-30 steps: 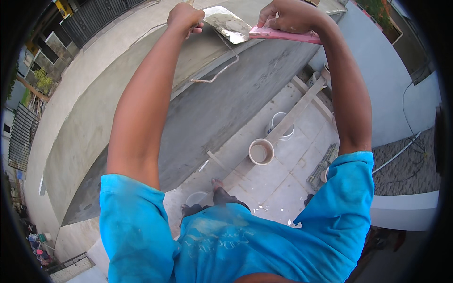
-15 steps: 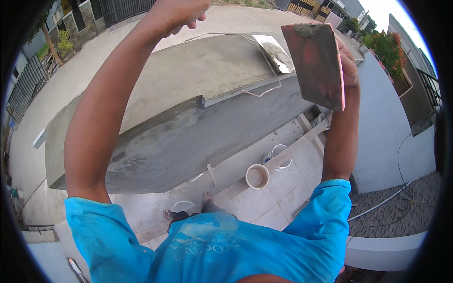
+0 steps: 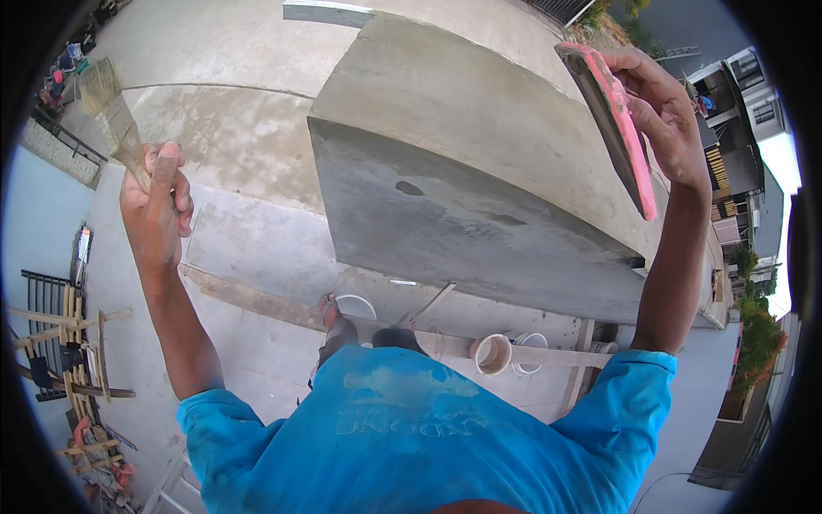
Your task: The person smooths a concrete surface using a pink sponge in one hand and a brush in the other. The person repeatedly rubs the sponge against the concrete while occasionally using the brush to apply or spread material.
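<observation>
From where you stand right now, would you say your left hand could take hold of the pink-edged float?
Probably not as things stand: the left hand is taken up with a brush, and the float is well across to the right, held in the right hand.

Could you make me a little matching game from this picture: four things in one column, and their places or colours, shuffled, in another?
Things:
1. Brush
2. Flat float
3. Brown bucket
4. Shirt

Places and colours:
A. Bright blue
B. Pink-edged, in the right hand
C. Beside a white bucket
D. In the left hand, bristles upward in the picture

Pairs: 1-D, 2-B, 3-C, 4-A
</observation>
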A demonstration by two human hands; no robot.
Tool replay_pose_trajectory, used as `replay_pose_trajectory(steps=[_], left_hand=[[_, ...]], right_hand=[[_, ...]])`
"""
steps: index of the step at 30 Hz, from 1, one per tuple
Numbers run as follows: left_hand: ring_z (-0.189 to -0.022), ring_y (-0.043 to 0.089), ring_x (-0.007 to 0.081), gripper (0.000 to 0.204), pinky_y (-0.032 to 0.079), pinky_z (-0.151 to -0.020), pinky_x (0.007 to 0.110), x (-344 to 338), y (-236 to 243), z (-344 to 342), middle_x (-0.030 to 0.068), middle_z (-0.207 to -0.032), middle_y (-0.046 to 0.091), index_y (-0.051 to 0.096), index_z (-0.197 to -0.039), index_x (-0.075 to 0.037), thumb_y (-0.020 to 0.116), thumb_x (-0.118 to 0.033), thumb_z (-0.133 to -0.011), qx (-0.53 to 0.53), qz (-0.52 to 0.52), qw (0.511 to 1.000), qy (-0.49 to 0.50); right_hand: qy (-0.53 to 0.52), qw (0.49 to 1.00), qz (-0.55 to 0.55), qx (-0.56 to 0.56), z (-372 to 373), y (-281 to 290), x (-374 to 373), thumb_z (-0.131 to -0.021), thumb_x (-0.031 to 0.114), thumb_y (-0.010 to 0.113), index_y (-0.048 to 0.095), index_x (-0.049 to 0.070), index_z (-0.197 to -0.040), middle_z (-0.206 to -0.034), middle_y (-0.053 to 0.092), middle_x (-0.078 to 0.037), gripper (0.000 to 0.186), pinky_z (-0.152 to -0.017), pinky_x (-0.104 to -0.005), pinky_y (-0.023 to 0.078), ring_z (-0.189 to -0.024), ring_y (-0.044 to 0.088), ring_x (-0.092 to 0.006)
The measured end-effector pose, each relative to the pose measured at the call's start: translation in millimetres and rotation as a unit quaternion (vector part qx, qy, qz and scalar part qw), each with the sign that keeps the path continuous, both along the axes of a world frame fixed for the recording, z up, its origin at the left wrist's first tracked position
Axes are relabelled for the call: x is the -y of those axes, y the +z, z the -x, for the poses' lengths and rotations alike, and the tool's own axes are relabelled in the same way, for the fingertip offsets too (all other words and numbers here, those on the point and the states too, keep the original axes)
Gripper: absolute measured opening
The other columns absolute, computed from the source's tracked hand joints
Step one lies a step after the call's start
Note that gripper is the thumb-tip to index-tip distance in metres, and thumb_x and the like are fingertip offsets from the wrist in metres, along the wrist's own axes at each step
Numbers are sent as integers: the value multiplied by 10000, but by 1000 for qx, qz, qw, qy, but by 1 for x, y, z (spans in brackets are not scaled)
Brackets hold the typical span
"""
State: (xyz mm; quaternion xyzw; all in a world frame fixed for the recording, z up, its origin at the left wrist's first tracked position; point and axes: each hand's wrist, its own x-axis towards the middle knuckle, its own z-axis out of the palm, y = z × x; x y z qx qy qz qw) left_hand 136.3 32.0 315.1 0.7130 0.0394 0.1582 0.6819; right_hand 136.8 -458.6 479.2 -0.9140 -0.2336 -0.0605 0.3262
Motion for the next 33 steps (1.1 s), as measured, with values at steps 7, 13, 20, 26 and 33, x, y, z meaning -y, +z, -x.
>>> replay_pose_trajectory(steps=[7, 13, 20, 26, 33], left_hand=[[-536, 416, 34, 253, 318, -407, 234, -74, -197, 62, -44, -694, 445, 458, -932, -119, 650, -254, -1027, -302, 12, 951, 68], [-537, 403, 81, 280, 358, -486, 296, -70, -310, 120, -31, -661, 413, 464, -909, -82, 665, -251, -1004, -380, -14, 924, 48], [-662, 473, 112, 281, 418, -606, 313, -51, -323, 138, 1, -746, 470, 516, -949, -33, 692, -248, -990, -455, -2, 890, 19], [-660, 471, 103, 278, 419, -600, 307, -45, -345, 139, -3, -758, 488, 553, -1006, -24, 700, -259, -986, -447, 26, 894, 10], [-620, 458, 82, 270, 399, -559, 295, -40, -344, 134, -13, -747, 483, 553, -1007, -24, 695, -253, -990, -449, 36, 893, -6]], right_hand=[[52, 991, 95, -74, -110, -16, -98, -982, 288, 718, 650, 28, -1305, -1157, 675, -34, 420, -930, -272, 506, -1006, 626, -107], [49, 979, 172, -97, -152, -37, -123, -969, 222, 737, 690, 43, -1299, -1172, 687, -39, 379, -932, -283, 527, -983, 642, -115], [23, 981, 166, -101, -159, -41, -134, -954, 134, 734, 698, 54, -1324, -1200, 661, -47, 381, -933, -304, 521, -1021, 627, -133], [18, 977, 203, -61, -163, -42, -140, -933, 99, 704, 748, 88, -1255, -1094, 694, -41, 325, -820, -282, 522, -973, 647, -135], [22, 973, 228, -40, -164, -48, -142, -929, 94, 698, 759, 99, -1243, -1005, 655, -13, 320, -780, -271, 514, -933, 620, -118]])
